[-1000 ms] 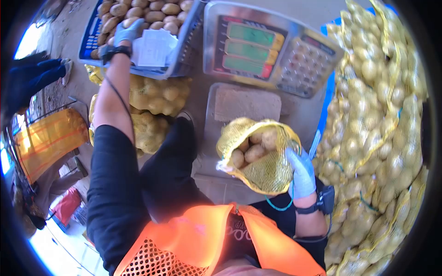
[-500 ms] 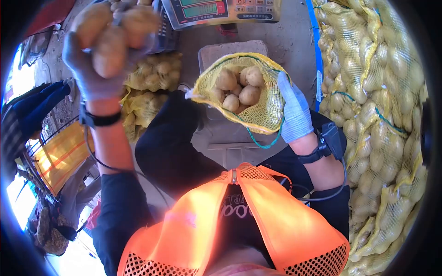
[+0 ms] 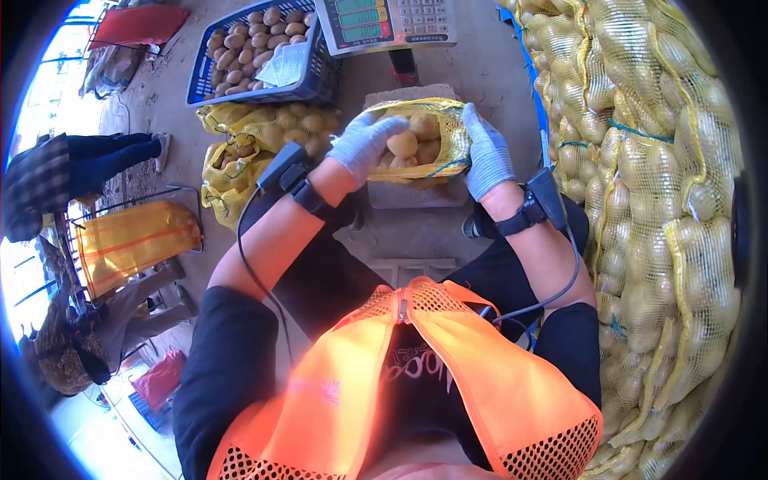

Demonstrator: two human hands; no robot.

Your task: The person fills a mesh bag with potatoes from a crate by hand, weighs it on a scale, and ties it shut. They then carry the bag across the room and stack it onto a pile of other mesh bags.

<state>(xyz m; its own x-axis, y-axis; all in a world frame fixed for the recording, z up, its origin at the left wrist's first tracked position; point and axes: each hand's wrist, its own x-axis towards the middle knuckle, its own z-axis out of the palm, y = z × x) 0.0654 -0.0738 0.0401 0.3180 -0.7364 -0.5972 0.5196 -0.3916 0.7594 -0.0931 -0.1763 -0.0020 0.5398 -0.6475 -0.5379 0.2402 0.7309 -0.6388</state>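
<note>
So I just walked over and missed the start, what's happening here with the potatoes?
A person in an orange vest is filling a yellow mesh bag with potatoes. The gloved left hand is at the bag's open mouth, on the potatoes, while the gloved right hand grips the bag's other edge. A blue crate of loose potatoes and a scale sit beyond; filled sacks are stacked at the right.

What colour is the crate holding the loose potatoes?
Blue crate, seen best in the head view.
</note>
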